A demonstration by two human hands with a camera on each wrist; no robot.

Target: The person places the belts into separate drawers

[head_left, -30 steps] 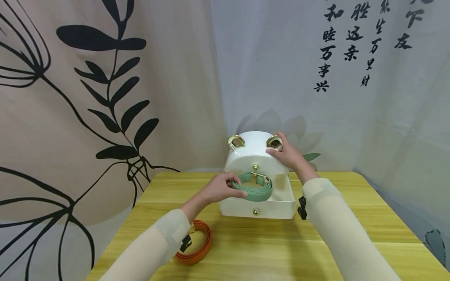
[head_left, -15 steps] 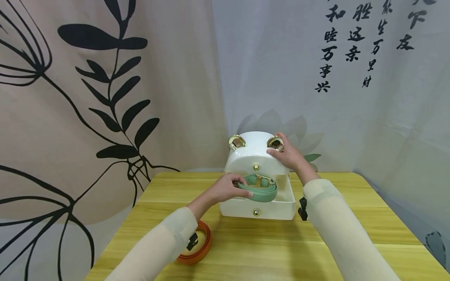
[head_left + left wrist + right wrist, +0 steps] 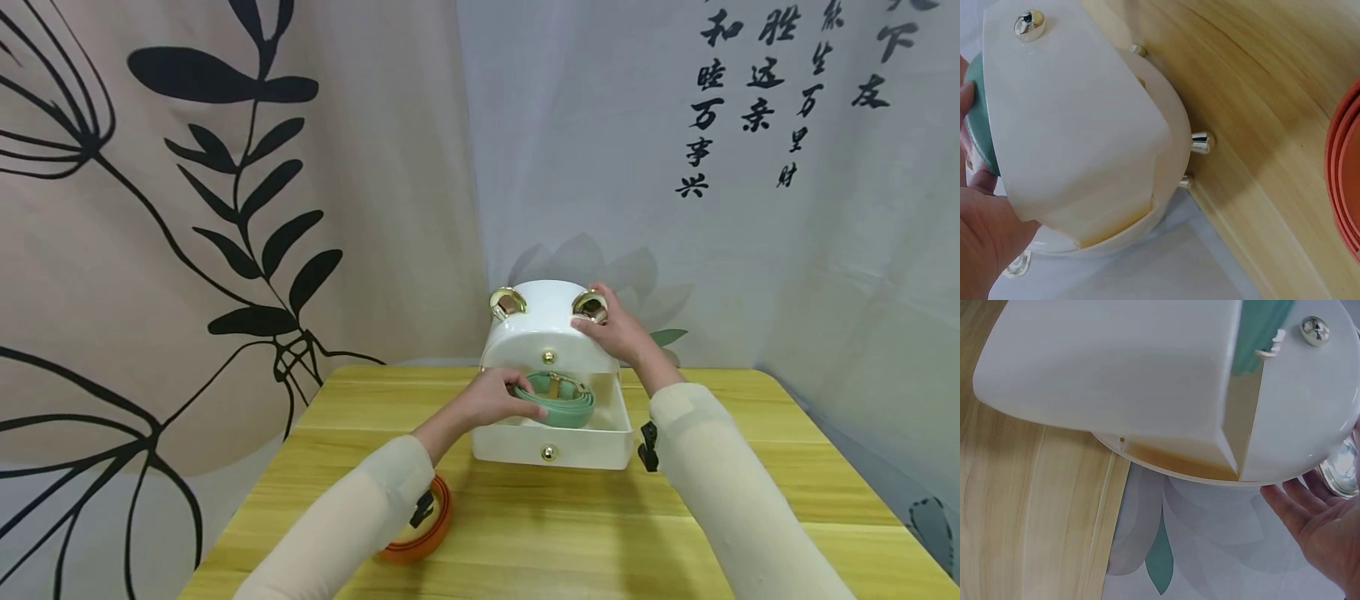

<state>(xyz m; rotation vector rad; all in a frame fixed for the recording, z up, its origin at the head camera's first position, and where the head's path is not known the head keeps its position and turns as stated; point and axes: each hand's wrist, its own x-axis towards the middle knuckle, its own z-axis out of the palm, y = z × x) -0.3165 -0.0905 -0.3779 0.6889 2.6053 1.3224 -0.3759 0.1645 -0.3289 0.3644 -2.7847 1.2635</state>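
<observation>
My left hand [image 3: 497, 398] pinches a coiled green belt [image 3: 568, 414] with a gold buckle. The coil is over the pulled-out lower drawer [image 3: 510, 443] of a white box [image 3: 546, 310] with a rounded top and gold ear-like rings. In the left wrist view the green belt [image 3: 981, 122] shows past the drawer front, part of it cut off by the frame. My right hand [image 3: 621, 333] grips the box's upper right side by the right ring [image 3: 590, 306], thumb in front. In the right wrist view, the fingers [image 3: 1297, 503] lie along the box's edge.
A coiled orange belt [image 3: 442, 518] lies on the wooden table [image 3: 555, 533], partly hidden by the left sleeve [image 3: 360, 517]. Short metallic feet [image 3: 1200, 142] hold up the box. Behind the table hangs a printed cloth [image 3: 390, 208].
My left hand has moved slightly right with the green belt, which now sits a little lower, further into the drawer. My right hand keeps its place on the box.
</observation>
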